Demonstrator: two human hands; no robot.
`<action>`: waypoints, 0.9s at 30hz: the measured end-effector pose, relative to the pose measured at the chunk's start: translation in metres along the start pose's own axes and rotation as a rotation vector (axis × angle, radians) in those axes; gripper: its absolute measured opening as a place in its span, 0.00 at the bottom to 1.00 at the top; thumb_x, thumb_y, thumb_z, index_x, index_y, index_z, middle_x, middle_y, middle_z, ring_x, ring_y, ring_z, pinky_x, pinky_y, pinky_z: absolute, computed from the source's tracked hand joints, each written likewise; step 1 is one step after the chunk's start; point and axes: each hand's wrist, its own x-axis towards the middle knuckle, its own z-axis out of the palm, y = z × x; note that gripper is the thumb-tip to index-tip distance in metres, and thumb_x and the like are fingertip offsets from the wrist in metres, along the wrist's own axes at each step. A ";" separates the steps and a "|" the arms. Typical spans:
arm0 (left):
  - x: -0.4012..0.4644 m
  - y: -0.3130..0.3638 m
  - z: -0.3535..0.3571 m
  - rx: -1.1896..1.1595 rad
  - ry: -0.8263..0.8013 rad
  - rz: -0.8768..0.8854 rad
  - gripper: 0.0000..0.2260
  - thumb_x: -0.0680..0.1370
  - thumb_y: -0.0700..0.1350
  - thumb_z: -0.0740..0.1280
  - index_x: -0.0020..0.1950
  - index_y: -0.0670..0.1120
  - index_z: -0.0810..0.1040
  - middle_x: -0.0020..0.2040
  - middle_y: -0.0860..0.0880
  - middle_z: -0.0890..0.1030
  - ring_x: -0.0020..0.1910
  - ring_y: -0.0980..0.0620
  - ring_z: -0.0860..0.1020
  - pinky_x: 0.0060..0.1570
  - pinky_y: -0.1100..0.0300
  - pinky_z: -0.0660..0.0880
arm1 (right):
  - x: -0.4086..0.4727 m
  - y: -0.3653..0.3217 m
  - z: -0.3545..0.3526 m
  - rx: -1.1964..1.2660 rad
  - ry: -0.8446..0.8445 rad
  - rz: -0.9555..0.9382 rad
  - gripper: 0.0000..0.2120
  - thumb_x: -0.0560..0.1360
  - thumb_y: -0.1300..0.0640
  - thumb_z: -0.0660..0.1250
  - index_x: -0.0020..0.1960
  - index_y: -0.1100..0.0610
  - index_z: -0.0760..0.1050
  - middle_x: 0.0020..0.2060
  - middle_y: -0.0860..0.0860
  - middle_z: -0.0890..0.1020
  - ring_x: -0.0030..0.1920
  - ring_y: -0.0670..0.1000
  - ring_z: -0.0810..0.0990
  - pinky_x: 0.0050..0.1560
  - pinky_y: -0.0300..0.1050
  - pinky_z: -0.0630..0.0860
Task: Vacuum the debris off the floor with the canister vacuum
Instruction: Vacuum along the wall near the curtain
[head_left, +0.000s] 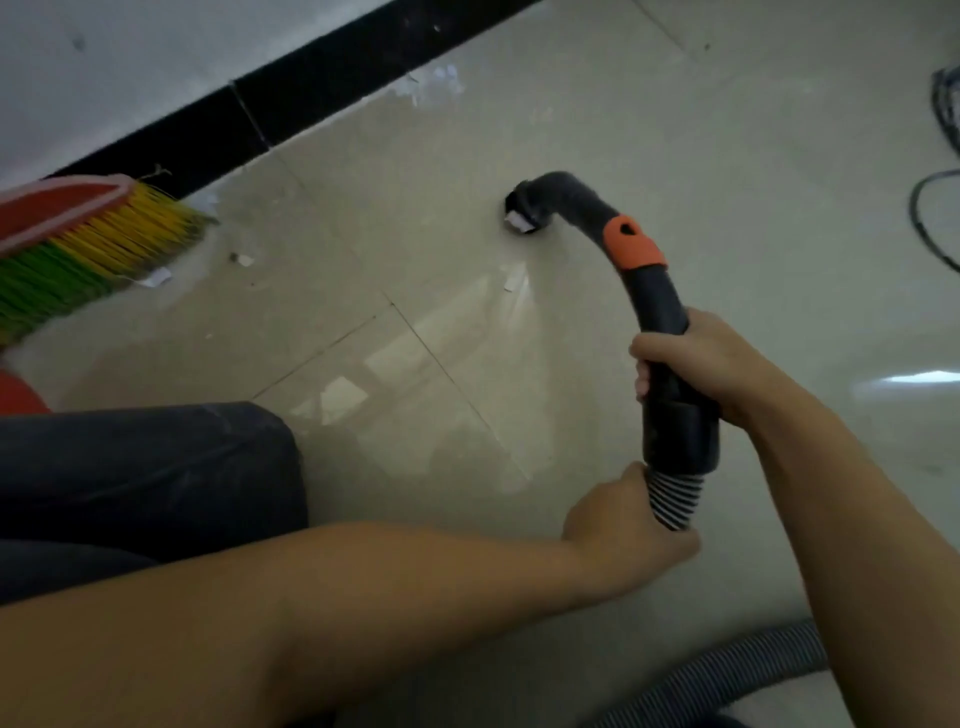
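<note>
A black curved vacuum handle pipe (660, 301) with an orange collar (631, 241) points down at the pale tiled floor. Its open mouth (524, 210) sits over a white paper scrap (518, 222). My right hand (696, 358) grips the pipe's lower part. My left hand (623, 525) holds the ribbed grey hose (675, 496) just below the pipe. More white paper scraps lie by the black skirting (441, 83), near the broom (156, 278) and on the tile (244, 260).
A red broom with yellow and green bristles (88, 244) lies at the left by the black skirting board (291, 98). My dark-clothed knee (145, 467) is at the lower left. Black cables (935, 208) lie at the right edge. The hose (737, 675) runs off the bottom right.
</note>
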 end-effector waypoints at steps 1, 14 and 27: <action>-0.007 0.001 0.012 -0.026 -0.034 0.008 0.23 0.72 0.50 0.70 0.64 0.46 0.68 0.47 0.49 0.76 0.44 0.47 0.77 0.42 0.54 0.75 | -0.010 0.003 0.000 -0.065 -0.049 0.007 0.05 0.71 0.67 0.65 0.44 0.60 0.70 0.26 0.56 0.79 0.28 0.55 0.79 0.39 0.51 0.78; -0.025 -0.018 0.047 0.070 -0.207 0.065 0.24 0.73 0.50 0.69 0.65 0.44 0.67 0.50 0.45 0.77 0.45 0.46 0.76 0.43 0.53 0.75 | -0.056 0.038 0.011 -0.296 0.045 0.042 0.08 0.70 0.62 0.67 0.46 0.56 0.69 0.27 0.55 0.82 0.25 0.46 0.80 0.31 0.41 0.71; 0.067 -0.001 -0.153 0.413 -0.116 -0.172 0.11 0.74 0.48 0.70 0.51 0.43 0.75 0.46 0.45 0.78 0.44 0.46 0.78 0.41 0.60 0.71 | 0.085 -0.035 0.046 0.517 0.488 0.084 0.15 0.64 0.56 0.69 0.46 0.65 0.75 0.41 0.62 0.83 0.40 0.59 0.83 0.47 0.58 0.82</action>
